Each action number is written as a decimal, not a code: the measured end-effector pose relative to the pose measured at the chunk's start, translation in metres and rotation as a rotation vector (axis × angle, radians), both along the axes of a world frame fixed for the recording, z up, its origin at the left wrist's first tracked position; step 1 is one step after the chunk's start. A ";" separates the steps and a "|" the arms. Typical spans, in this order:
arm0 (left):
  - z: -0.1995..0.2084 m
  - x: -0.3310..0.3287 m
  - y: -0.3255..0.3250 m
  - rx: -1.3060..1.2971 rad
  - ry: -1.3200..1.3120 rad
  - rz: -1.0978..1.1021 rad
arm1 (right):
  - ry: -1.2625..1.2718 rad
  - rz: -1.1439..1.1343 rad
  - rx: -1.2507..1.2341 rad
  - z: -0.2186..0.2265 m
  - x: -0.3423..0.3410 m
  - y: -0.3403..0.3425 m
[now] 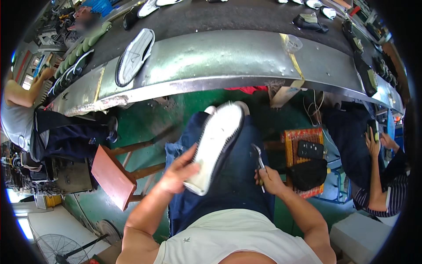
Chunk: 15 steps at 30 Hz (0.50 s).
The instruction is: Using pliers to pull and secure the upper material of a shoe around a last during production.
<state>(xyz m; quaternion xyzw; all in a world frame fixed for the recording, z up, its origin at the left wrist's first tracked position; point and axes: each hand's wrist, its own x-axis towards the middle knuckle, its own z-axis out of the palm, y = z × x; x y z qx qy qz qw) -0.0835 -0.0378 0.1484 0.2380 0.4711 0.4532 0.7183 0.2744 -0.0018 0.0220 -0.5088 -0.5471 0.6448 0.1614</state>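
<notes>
In my left hand (179, 170) is a shoe (218, 140) turned sole side up, its white bottom facing me and a dark, stitched-looking edge around it. My fingers close on its narrower near end; the other end points away, over my lap. A slim, shiny metal hand tool (260, 159) with a curved, hooked top stands up from my closed right hand (270, 179), to the right of the shoe and apart from it. My fingers hide part of its handle, so I cannot make out its exact kind.
Ahead runs a metal-edged bench (211, 55) with a dark belt. Another upturned shoe (135, 57) and a clear cup (292, 44) rest on its edge. A pink-topped stool (113, 178) is at left, a beaded seat (303, 143) holding a black pouch at right. Co-workers flank me.
</notes>
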 end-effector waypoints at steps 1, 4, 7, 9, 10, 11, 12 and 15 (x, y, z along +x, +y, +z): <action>0.018 -0.011 0.021 0.078 0.038 0.025 | 0.007 0.004 0.006 -0.001 -0.002 0.004; 0.082 -0.038 0.128 0.192 0.191 0.057 | 0.053 0.069 -0.061 -0.004 -0.007 0.018; 0.110 -0.068 0.290 0.411 0.757 -0.040 | 0.094 0.087 -0.123 -0.008 -0.003 0.031; 0.111 -0.074 0.391 0.462 0.892 -0.061 | 0.096 0.080 -0.162 -0.012 0.000 0.037; 0.121 -0.069 0.425 0.543 1.357 -0.181 | 0.093 0.065 -0.208 -0.014 0.001 0.040; 0.101 -0.090 0.467 0.679 1.787 -0.178 | 0.106 0.059 -0.241 -0.014 0.000 0.046; 0.093 -0.065 0.486 0.617 2.082 -0.267 | 0.106 0.035 -0.245 -0.020 0.004 0.045; 0.016 -0.129 0.536 0.563 2.515 -0.522 | 0.171 0.025 -0.329 -0.029 0.005 0.060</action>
